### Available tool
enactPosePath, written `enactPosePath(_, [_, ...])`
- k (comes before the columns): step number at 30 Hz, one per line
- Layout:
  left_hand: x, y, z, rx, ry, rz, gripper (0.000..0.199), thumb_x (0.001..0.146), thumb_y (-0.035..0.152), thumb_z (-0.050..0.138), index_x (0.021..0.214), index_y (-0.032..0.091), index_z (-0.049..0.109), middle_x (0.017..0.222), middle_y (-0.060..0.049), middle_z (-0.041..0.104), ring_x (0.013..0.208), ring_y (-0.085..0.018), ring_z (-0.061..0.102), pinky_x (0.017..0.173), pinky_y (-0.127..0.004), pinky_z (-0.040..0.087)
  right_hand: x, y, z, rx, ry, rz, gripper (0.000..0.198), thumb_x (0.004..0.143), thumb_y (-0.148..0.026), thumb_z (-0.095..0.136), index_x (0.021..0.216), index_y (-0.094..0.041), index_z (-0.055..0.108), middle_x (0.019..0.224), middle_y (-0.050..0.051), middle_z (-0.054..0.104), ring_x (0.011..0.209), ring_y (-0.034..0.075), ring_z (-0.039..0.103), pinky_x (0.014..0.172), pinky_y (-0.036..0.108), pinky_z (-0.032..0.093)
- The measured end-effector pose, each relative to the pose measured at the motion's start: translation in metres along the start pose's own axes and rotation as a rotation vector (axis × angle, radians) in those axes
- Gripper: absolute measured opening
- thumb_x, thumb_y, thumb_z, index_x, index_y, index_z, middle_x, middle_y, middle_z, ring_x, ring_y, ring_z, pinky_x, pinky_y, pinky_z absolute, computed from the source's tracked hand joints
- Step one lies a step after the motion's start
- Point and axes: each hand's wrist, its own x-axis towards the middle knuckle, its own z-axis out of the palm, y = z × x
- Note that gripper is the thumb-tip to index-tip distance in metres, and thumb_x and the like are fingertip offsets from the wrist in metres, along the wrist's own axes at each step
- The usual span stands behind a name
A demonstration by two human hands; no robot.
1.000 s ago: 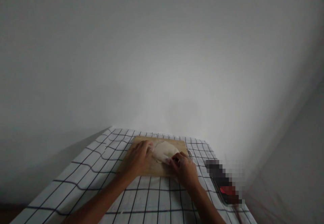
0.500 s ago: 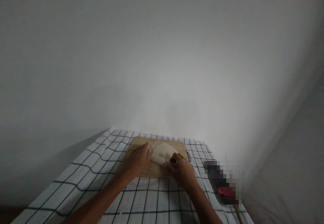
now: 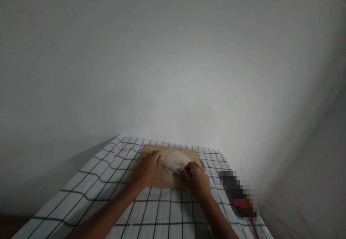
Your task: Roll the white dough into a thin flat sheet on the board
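A flat, pale piece of dough (image 3: 176, 160) lies on a wooden board (image 3: 162, 181), its near edge uneven. At its left side my left hand (image 3: 150, 164) is closed against the edge, fingers bent and close together, the fingertips partly hidden. My right hand (image 3: 195, 176) has its fingers curled in, with the thumb on the near right edge of the dough, gripping it there. Part of the dough's right side is hidden behind that hand.
A white cloth with dark grid lines (image 3: 105, 185) covers the table under the board. A partly pixelated dark object with a red patch (image 3: 242, 203) lies at the table's right edge. Behind the table rises a pale wall (image 3: 173, 70).
My right thumb has moved up onto the dough's near edge, which is pushed in there. My left hand has shifted slightly, with its fingers a little straighter.
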Motion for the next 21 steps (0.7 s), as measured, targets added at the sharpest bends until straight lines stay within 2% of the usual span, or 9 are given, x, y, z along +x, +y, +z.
enactPosePath(5, [-0.001,0.003,-0.002,0.015,-0.011,-0.012,0.024,0.103,0.030,0.036,0.099,0.023,0.058,0.109,-0.007,0.072,0.106,-0.021,0.067,0.090,-0.032,0.044,-0.001,0.000,-0.002,-0.012,-0.024,-0.024,0.023,0.099,-0.046,0.059,0.092,-0.025,0.065,0.098,0.001,0.070,0.084,0.018,0.064,0.061,0.028,0.033])
enactPosePath(11, [0.000,0.006,-0.003,0.032,-0.050,-0.077,0.024,0.103,0.032,0.033,0.097,0.024,0.056,0.102,-0.007,0.075,0.097,-0.024,0.069,0.081,-0.033,0.044,0.001,0.000,-0.004,-0.009,-0.060,-0.036,0.019,0.098,-0.044,0.061,0.094,-0.025,0.065,0.100,0.001,0.070,0.083,0.017,0.063,0.060,0.027,0.029])
enactPosePath(21, [-0.006,0.002,-0.004,0.005,-0.089,-0.063,0.023,0.102,0.028,0.034,0.101,0.023,0.056,0.107,-0.010,0.076,0.102,-0.024,0.071,0.084,-0.034,0.046,-0.001,-0.005,-0.011,0.042,-0.141,-0.008,0.016,0.090,-0.038,0.071,0.094,-0.024,0.063,0.103,-0.002,0.068,0.084,0.015,0.063,0.061,0.024,0.029])
